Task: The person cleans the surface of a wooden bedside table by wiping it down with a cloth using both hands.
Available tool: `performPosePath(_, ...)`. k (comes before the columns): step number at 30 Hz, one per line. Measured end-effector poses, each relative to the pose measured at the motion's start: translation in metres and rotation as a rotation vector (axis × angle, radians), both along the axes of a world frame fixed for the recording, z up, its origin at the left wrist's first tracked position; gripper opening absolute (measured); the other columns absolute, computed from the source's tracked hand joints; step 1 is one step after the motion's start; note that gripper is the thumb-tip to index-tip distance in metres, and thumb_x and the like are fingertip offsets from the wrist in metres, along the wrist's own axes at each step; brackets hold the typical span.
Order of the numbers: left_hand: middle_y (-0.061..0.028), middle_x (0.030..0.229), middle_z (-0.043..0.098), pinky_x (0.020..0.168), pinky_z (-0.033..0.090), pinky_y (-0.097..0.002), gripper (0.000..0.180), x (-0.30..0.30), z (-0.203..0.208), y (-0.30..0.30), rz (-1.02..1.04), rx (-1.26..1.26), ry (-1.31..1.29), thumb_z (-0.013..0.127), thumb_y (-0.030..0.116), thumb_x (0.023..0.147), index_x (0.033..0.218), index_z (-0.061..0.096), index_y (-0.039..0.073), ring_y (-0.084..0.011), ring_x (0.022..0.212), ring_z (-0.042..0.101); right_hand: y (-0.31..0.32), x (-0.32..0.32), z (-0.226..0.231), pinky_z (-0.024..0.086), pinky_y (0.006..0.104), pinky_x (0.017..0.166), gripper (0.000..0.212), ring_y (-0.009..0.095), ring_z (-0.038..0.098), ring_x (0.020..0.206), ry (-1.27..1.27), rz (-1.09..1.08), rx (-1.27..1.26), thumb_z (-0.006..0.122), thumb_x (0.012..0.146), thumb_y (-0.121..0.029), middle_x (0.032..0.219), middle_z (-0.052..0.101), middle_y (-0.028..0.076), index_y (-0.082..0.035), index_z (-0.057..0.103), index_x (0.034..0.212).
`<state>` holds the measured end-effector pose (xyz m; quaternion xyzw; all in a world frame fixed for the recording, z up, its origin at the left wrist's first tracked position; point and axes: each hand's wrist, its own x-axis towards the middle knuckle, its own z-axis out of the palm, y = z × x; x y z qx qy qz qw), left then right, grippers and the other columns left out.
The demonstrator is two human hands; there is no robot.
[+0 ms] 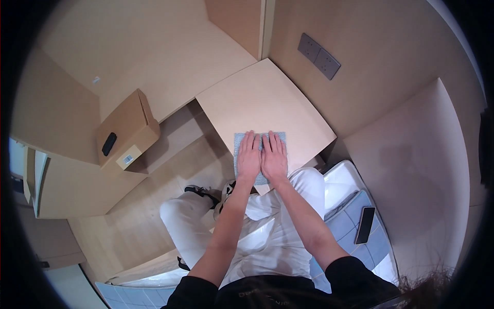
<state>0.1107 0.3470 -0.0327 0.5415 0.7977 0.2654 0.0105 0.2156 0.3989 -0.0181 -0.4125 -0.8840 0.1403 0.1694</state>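
A grey-blue cloth (261,137) lies spread flat at the near edge of a light wooden tabletop (267,98). My left hand (249,158) rests palm down on its left half, fingers stretched out and pointing away from me. Beside it, my right hand (274,158) lies flat on the right half in the same way. The two hands nearly touch along their thumbs. Much of the cloth's middle is hidden beneath them, and its edges show around the fingers.
At the left, a cardboard box (123,126) with a small black object (109,144) on top stands on a wooden surface. Wall sockets (319,55) sit beyond the tabletop. A phone (365,225) lies on blue checked bedding (339,226) to my right. My legs in white trousers are below.
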Motion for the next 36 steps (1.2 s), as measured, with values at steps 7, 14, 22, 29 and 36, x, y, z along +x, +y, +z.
performPosePath(7,-0.0203,0.161,0.047,0.129,0.032,-0.0470,0.054,-0.001,0.002,0.003,0.025,-0.023,0.052,0.062,0.013,0.097,0.149,0.055,0.002,-0.0353,0.155,0.039,0.000,-0.001,0.001,0.024,0.0504,0.132,0.054,0.033,0.034,0.159,0.011,-0.005,0.014,0.054,0.103,-0.019,0.168,0.042,0.017,-0.005,0.052,0.156)
performPosePath(14,-0.0187,0.156,0.050,0.127,0.034,-0.0476,0.049,-0.002,0.004,0.002,0.024,0.023,0.023,0.062,0.011,0.095,0.143,0.056,0.001,-0.0354,0.152,0.041,0.003,-0.004,-0.001,0.024,0.0505,0.131,0.054,0.034,0.036,0.157,-0.009,0.003,0.044,0.056,0.102,-0.018,0.166,0.044,0.018,-0.004,0.054,0.154)
performPosePath(22,-0.0179,0.149,0.053,0.121,0.039,-0.0483,0.039,-0.004,0.004,0.002,0.003,0.049,-0.017,0.063,0.010,0.094,0.132,0.060,0.002,-0.0354,0.146,0.047,0.007,-0.005,0.003,0.025,0.0503,0.131,0.055,0.034,0.037,0.156,-0.025,-0.016,0.033,0.057,0.100,-0.017,0.167,0.044,0.017,-0.005,0.054,0.154)
performPosePath(29,-0.0167,0.141,0.056,0.118,0.039,-0.0496,0.035,-0.013,0.004,0.004,0.040,0.088,0.010,0.063,0.009,0.094,0.128,0.061,0.002,-0.0362,0.139,0.050,0.012,-0.015,0.005,0.026,0.0505,0.130,0.055,0.035,0.037,0.156,-0.009,0.009,0.034,0.058,0.099,-0.017,0.166,0.043,0.018,-0.004,0.054,0.153)
performPosePath(36,-0.0153,0.136,0.058,0.110,0.040,-0.0464,0.035,-0.011,0.010,0.007,0.085,0.063,0.078,0.066,0.014,0.093,0.126,0.061,0.005,-0.0326,0.129,0.053,0.014,-0.018,0.004,0.030,0.0514,0.126,0.052,0.037,0.041,0.151,0.052,-0.036,0.092,0.060,0.097,-0.016,0.159,0.048,0.021,-0.003,0.056,0.147)
